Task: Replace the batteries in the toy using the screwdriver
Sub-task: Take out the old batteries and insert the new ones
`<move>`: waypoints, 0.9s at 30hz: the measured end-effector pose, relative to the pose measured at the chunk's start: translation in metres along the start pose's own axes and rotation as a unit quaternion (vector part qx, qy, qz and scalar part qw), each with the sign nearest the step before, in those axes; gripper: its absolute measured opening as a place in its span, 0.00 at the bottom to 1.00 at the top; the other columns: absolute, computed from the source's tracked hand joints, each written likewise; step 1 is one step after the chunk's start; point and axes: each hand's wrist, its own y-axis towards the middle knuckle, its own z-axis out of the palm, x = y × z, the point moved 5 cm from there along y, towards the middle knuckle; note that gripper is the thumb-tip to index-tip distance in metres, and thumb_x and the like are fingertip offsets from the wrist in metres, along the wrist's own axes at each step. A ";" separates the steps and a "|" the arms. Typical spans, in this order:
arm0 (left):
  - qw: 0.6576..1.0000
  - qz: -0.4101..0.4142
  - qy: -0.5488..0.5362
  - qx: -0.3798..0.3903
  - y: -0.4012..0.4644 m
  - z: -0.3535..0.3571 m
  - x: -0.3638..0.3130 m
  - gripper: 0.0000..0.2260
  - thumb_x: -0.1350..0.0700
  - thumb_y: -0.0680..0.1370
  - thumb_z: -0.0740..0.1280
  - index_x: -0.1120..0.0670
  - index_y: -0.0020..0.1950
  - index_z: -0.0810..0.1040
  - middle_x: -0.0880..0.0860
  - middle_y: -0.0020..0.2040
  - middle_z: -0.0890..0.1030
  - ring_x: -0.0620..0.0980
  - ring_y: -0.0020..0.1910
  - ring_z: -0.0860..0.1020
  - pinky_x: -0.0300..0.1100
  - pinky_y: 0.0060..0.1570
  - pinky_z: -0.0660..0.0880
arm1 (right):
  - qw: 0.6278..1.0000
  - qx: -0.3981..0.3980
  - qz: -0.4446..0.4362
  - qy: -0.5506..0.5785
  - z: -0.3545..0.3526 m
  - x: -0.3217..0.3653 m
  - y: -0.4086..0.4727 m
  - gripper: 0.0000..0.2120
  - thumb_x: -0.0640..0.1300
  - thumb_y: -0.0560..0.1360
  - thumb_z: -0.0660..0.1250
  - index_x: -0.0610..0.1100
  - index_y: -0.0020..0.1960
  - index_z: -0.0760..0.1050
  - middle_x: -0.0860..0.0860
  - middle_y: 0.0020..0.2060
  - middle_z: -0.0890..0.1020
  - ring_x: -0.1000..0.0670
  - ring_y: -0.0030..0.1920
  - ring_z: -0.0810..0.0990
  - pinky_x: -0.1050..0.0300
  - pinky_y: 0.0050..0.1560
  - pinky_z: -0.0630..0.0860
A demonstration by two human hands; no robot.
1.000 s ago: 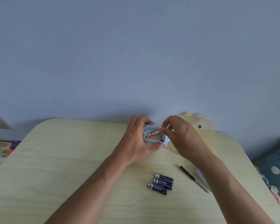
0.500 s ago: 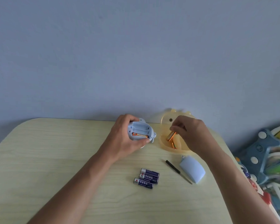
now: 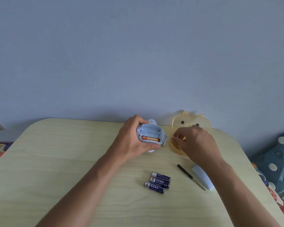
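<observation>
My left hand [image 3: 131,141] grips the pale blue toy [image 3: 152,131] at the back of the table, underside up. Its battery bay is uncovered, and one orange battery [image 3: 150,138] lies in the nearest slot; the other two slots are bare. My right hand [image 3: 197,145] hovers over the yellow bear-shaped dish [image 3: 175,149] to the right of the toy, with fingers apart and no battery visible between them. Three purple batteries [image 3: 158,182] lie together near the table's middle. To their right lie the thin black screwdriver [image 3: 190,176] and the pale blue battery cover [image 3: 202,177], partly under my right forearm.
The light wooden table [image 3: 72,161] has rounded corners and stands against a blue-grey wall. The dish's lid with a bear face [image 3: 190,122] stands behind it. Blue and red toys [image 3: 279,161] crowd the floor past the right edge.
My right hand lifted an orange battery out of the toy and carried it right to the yellow dish; the battery is no longer visible in its fingers. The left hand tilted the toy's bay toward me.
</observation>
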 end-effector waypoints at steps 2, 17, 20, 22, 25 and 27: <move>1.000 -0.003 -0.001 0.004 -0.001 -0.001 0.000 0.33 0.45 0.59 0.86 0.46 0.58 0.75 0.43 0.57 0.78 0.40 0.54 0.78 0.28 0.46 0.72 | 0.999 -0.028 -0.028 -0.005 -0.004 0.004 0.000 0.06 0.51 0.74 0.71 0.49 0.44 0.82 0.54 0.38 0.82 0.49 0.41 0.80 0.54 0.36 0.77; 0.999 0.010 -0.041 -0.012 -0.002 -0.003 -0.004 0.31 0.46 0.61 0.84 0.46 0.61 0.80 0.43 0.56 0.81 0.38 0.56 0.81 0.33 0.53 0.78 | 0.972 0.103 -0.201 0.060 0.015 0.067 0.011 0.24 0.30 0.75 0.59 0.60 0.55 0.73 0.61 0.46 0.73 0.51 0.48 0.66 0.53 0.47 0.63; 0.999 0.007 -0.038 -0.009 -0.002 -0.004 -0.005 0.31 0.47 0.61 0.85 0.47 0.62 0.80 0.43 0.56 0.81 0.38 0.55 0.81 0.32 0.53 0.78 | 0.971 0.106 -0.206 0.061 0.016 0.067 0.013 0.25 0.29 0.76 0.60 0.61 0.55 0.71 0.60 0.47 0.75 0.50 0.48 0.67 0.50 0.48 0.67; 0.999 0.001 -0.040 -0.009 -0.002 -0.006 -0.005 0.31 0.48 0.61 0.85 0.47 0.62 0.81 0.43 0.56 0.81 0.38 0.55 0.81 0.31 0.52 0.78 | 0.970 0.100 -0.212 0.069 0.017 0.066 0.014 0.26 0.29 0.75 0.60 0.61 0.55 0.71 0.59 0.46 0.75 0.49 0.47 0.67 0.51 0.47 0.69; 0.999 -0.004 -0.041 -0.009 -0.002 -0.006 -0.006 0.31 0.47 0.61 0.85 0.46 0.61 0.81 0.42 0.55 0.82 0.37 0.54 0.81 0.30 0.52 0.78 | 0.967 0.095 -0.222 0.083 0.019 0.065 0.015 0.28 0.27 0.73 0.60 0.60 0.55 0.73 0.59 0.44 0.74 0.48 0.44 0.66 0.53 0.46 0.70; 0.999 -0.007 -0.039 -0.009 -0.002 -0.006 -0.005 0.31 0.47 0.60 0.85 0.46 0.61 0.81 0.42 0.55 0.82 0.37 0.54 0.81 0.31 0.52 0.78 | 0.967 0.085 -0.229 0.067 0.019 0.067 0.016 0.28 0.27 0.72 0.60 0.60 0.55 0.72 0.61 0.44 0.73 0.49 0.43 0.65 0.54 0.44 0.68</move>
